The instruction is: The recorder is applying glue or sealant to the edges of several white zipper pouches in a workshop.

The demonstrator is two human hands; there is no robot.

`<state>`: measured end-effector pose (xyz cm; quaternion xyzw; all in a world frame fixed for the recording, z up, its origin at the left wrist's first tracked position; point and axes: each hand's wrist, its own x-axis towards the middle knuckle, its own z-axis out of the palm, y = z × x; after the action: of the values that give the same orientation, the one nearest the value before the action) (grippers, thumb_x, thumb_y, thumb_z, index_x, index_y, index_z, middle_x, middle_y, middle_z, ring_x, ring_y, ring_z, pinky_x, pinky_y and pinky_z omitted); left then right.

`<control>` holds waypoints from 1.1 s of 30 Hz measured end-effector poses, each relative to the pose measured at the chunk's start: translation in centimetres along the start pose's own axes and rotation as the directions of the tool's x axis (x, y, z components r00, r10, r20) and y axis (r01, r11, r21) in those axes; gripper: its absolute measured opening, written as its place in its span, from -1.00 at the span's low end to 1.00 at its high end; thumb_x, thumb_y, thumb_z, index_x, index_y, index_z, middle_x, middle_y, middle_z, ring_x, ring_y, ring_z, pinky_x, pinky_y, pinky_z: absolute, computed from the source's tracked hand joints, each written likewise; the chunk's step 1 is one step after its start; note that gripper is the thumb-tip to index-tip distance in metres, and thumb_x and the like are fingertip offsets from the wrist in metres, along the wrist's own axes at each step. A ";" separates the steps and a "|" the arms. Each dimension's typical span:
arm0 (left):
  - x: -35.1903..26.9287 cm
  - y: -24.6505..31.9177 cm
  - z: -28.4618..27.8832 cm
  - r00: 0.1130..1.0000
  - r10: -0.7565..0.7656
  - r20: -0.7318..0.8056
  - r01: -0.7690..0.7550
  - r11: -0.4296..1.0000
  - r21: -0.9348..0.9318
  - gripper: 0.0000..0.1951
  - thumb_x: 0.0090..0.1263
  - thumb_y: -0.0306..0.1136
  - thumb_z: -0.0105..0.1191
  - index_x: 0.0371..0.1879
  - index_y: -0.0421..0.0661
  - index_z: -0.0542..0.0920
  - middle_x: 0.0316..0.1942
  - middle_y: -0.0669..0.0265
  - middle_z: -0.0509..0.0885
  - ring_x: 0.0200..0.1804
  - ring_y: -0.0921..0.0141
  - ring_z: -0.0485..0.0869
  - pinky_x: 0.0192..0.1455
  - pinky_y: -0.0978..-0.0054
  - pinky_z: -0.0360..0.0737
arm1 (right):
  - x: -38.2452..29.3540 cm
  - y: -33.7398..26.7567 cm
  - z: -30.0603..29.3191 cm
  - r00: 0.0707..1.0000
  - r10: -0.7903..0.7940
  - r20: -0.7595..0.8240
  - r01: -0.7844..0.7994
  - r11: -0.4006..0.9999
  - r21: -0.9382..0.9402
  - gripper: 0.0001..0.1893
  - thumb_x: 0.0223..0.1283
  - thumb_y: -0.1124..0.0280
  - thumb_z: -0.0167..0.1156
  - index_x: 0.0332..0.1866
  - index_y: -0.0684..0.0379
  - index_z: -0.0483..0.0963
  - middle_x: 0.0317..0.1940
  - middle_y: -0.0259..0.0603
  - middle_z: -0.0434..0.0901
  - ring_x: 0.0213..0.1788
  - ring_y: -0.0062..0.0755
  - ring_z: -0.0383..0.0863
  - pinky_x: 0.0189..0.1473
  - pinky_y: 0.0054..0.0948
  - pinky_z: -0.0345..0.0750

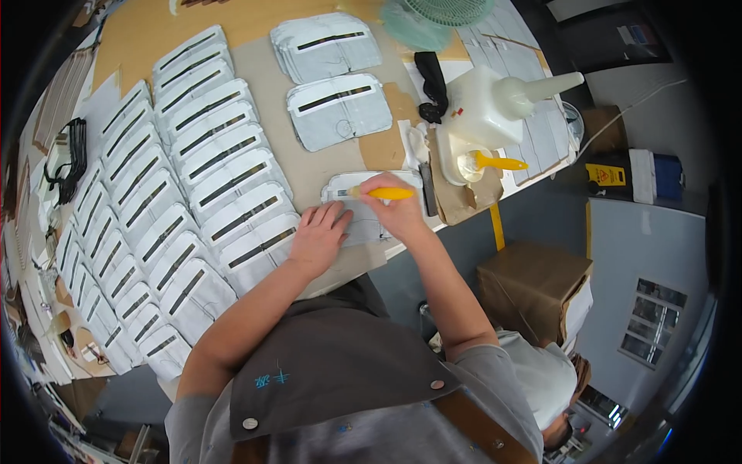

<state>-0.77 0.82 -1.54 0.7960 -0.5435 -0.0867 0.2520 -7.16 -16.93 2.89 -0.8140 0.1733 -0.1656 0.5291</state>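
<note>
My right hand (400, 214) grips a brush with a yellow handle (393, 193). Its bristle end meets the white-framed strip along the top of a light grey panel (365, 223) with rounded corners. Flat on the panel's left side rests my left hand (319, 238), fingers a little apart and holding nothing. Loose threads show at the panel's lower edge. Just past my right hand lies a dark flat bar (428, 188). A second yellow-handled brush (501, 162) leans in the opening of a white glue-smeared plastic container (455, 156).
Overlapping rows of similar slotted panels (232, 191) cover the table's left side. Two stacks (342, 119) (324, 49) lie ahead. At right stand a white spouted bottle (481, 104), black cloth (430, 87) and a green basket (452, 8). A wrapped brown box (530, 290) and another person (536, 371) are beyond the edge.
</note>
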 end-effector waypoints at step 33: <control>3.7 -2.3 -1.5 0.996 -0.084 0.022 0.086 0.988 -0.125 -0.68 0.02 -0.42 0.27 -0.20 -0.11 0.55 -0.09 0.28 0.50 0.01 0.22 0.46 0.09 0.29 0.38 | 0.9 1.9 -4.7 0.987 0.121 0.110 -0.102 0.981 -0.165 -0.88 -0.06 0.61 0.28 -0.39 0.20 0.53 -0.37 -0.22 0.59 -0.27 -0.24 0.60 -0.16 -0.43 0.50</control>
<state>3.23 -1.41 -0.91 0.8001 -0.5047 -0.1381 0.2934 -8.75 -21.86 3.01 -0.8510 0.1994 -0.0725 0.4804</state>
